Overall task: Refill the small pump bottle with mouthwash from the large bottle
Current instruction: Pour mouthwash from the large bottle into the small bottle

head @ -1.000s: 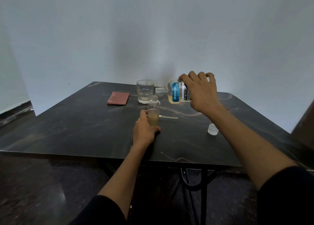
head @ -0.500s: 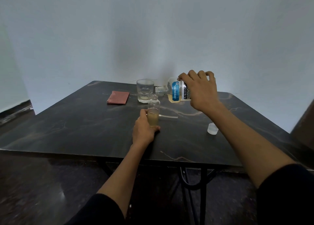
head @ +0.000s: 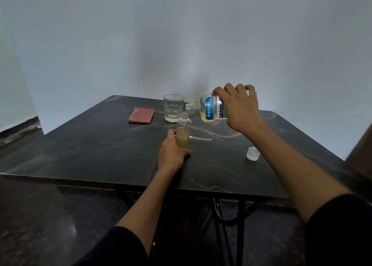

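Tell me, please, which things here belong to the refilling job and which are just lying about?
In use: large bottle, small pump bottle, left hand, right hand, pump tube, clear cap.
Lying about: glass tumbler, red cloth.

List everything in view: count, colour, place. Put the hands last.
table: one, dark marbled top, black legs, fills the middle of the view
small bottle: one, clear, about half full of yellowish liquid, upright at table centre
large bottle: one, clear with blue and white label, tipped on its side above the table, open neck towards the small bottle
glass: one, clear, far centre of table
cloth: one, reddish, folded, left of glass
tube: one, whitish, lying right of the small bottle
cap: one, translucent white, right side of table
wall: pale grey, behind table
left hand: grips small bottle
right hand: grips large bottle
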